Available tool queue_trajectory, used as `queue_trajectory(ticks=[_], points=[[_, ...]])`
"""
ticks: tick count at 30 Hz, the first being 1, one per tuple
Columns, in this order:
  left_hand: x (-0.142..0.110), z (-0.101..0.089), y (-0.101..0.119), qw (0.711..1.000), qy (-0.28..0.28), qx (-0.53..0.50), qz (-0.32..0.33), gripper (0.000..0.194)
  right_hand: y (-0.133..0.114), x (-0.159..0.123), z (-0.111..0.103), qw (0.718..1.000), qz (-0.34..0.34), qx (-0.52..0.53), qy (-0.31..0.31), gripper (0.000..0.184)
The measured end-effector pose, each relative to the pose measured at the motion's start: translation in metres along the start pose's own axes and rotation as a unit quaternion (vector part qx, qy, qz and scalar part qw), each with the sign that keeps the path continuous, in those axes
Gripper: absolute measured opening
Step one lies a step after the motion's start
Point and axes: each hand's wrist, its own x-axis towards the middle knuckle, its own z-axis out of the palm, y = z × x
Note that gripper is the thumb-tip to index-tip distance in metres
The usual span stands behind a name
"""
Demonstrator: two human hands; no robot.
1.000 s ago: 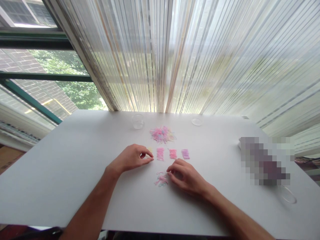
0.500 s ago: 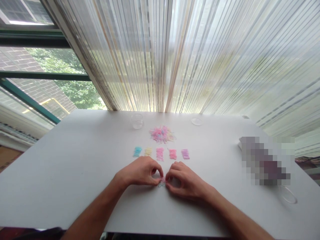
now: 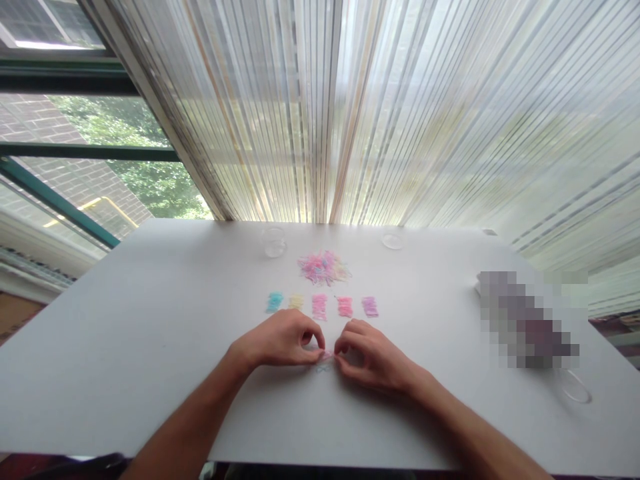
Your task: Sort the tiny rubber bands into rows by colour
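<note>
My left hand (image 3: 290, 339) and my right hand (image 3: 373, 353) meet near the front middle of the white table. Thumb and fingers of each are pinched at the ends of a small thin pink piece (image 3: 327, 355), its exact kind too small to tell. Just below it on the table lies a thin pale blue looped piece (image 3: 323, 368). Beyond my hands, small pieces are stacked by colour in a row: a blue stack (image 3: 275, 302), a yellow stack (image 3: 296, 302), a pink stack (image 3: 319, 307), a coral stack (image 3: 345, 307) and a purple stack (image 3: 370, 307).
A loose mixed pile (image 3: 324, 268) of pastel pieces lies behind the row. Farther back are a clear round container (image 3: 274, 243) and a clear round lid (image 3: 393, 241). At right is a blurred-out object (image 3: 527, 323) with a pale loop (image 3: 576, 387). Curtains hang along the back edge.
My hands have moved slightly up and drawn a little apart. More of the pink piece between them and the pale blue piece beneath now shows. The stacks and pile are unchanged.
</note>
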Motion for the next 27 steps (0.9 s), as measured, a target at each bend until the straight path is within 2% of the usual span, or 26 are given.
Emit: queue_trajectory(ticks=[6,18,27], points=[[0.0008,-0.0009,0.0024,1.0,0.005,0.004,-0.003,0.013,0.0031,-0.0006,-0.0015,1.0,0.003,0.002,0.015,0.011],[0.0014,0.0007,-0.0014,1.0,0.011,-0.007,-0.005,0.013,0.0063,-0.0004,0.0005,0.999,0.022,-0.016,0.021,0.01],[0.0028,0.0028,-0.0018,0.999,0.028,-0.014,0.008,0.021,0.0091,-0.0007,0.0016,0.999,0.016,-0.018,0.039,0.01]])
